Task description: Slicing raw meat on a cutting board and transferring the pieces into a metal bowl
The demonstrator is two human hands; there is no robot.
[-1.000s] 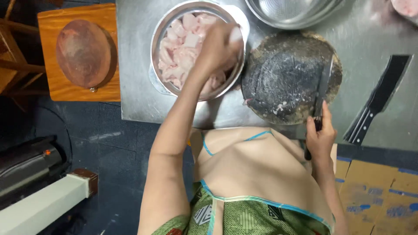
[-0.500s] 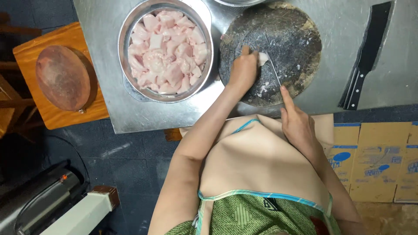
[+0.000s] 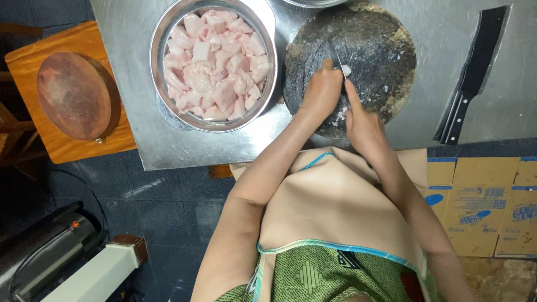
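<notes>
Meat piece (image 3: 346,71) sits at my chopping board's (image 3: 386,50) centre, just at one o'clock of my left hand (image 3: 321,92), which pins it; my right hand (image 3: 362,120) grips the knife (image 3: 334,55), blade running toward twelve.

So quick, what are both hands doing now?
Left hand: closed on a pale meat piece on the chopping block.
Right hand: closed, holding the knife.

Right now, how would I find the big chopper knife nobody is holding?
Start at the shiny metal table and find the round dark chopping board where the right hand and left hand are cutting. Look to the right of that board: the cleaver lies alone there. It has a wide black blade, unlike the thin knife in the right hand.
</notes>
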